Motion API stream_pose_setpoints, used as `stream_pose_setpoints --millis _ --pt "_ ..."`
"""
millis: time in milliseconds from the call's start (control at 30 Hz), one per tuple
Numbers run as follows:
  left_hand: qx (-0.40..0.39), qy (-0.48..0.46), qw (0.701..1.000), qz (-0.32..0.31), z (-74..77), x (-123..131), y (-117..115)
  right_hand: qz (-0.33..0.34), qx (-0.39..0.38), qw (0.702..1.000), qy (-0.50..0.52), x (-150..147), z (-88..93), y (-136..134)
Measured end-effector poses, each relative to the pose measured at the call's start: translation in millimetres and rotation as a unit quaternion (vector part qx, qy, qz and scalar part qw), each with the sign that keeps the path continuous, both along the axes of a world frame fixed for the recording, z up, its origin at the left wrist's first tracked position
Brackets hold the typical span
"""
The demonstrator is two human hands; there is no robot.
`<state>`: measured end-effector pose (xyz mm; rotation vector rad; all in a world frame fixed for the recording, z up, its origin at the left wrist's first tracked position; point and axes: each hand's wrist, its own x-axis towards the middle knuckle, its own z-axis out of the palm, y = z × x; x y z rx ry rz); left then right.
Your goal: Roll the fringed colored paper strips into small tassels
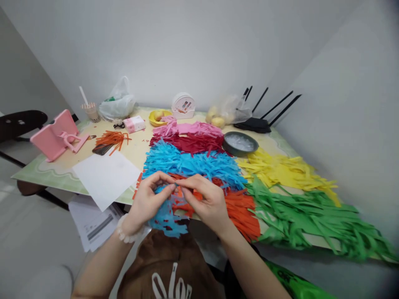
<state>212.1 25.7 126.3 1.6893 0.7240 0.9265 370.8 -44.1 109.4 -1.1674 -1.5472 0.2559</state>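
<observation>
My left hand (146, 204), with a pale bead bracelet on its wrist, and my right hand (206, 200) meet just over the table's front edge. Their thumbs and fingertips pinch the top of a piece of blue fringed tissue paper (170, 222), whose cut strips hang down below the left hand. The exact spot between the fingertips is partly hidden. Beneath and behind the hands lie orange fringed paper (241, 211) and a pile of blue fringed paper (193, 162). Dark red fringed paper (190, 143) and pink fringed paper (199, 128) follow farther back.
Yellow fringe (286, 170) and green fringe (311, 214) spread on the right, beside a dark bowl (240, 143). A white sheet (107, 178), orange strips (114, 139), a pink stand (57, 135) and a drink cup (91, 112) are on the left. Bags and fruit line the wall.
</observation>
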Motion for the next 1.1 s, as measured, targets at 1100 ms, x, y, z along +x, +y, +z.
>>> stream_pose_setpoints --millis 1100 --pt "0.214 0.078 0.973 0.041 -2.2 -7 -16 0.080 -0.165 0.977 0.105 9 16.9 -8"
